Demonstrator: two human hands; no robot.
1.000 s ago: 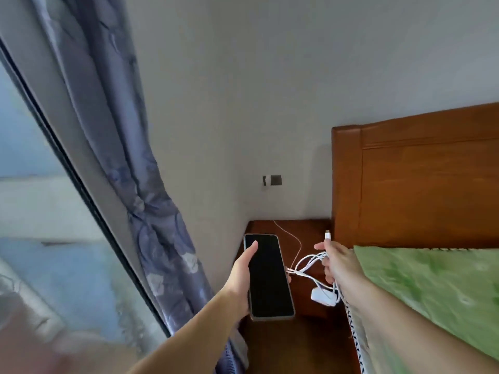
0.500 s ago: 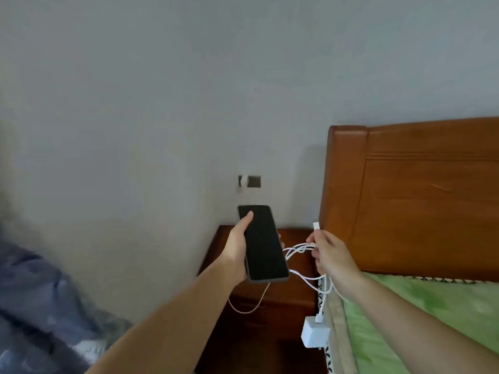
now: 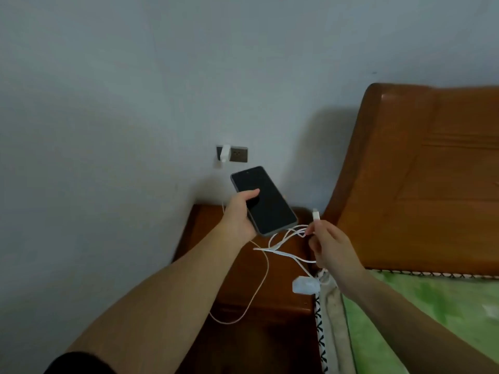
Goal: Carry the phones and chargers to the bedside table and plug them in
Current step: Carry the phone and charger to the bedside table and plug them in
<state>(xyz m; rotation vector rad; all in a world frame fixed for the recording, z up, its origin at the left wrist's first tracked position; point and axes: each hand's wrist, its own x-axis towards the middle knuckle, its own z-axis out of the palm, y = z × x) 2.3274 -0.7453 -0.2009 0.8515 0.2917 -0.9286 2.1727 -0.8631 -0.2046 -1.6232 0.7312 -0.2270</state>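
Observation:
My left hand [image 3: 239, 215] holds a black phone [image 3: 263, 201], screen up and dark, above the wooden bedside table [image 3: 243, 276]. My right hand [image 3: 328, 245] grips a white charger cable [image 3: 286, 242] just below its plug end [image 3: 316, 214], which points up. A white charger block [image 3: 305, 286] dangles from that cable below my right hand. Another white adapter [image 3: 224, 153] sits in the wall socket [image 3: 239, 154], and its thin cable [image 3: 256, 287] loops down over the table's front.
The wooden headboard [image 3: 418, 179] rises at the right, close to the bedside table. A bed with a green cover [image 3: 432, 319] fills the lower right. A grey wall stands behind the table.
The view has moved closer to the bedside table and the curtain has left the frame. Both hands have advanced over the table with the phone and cable still held.

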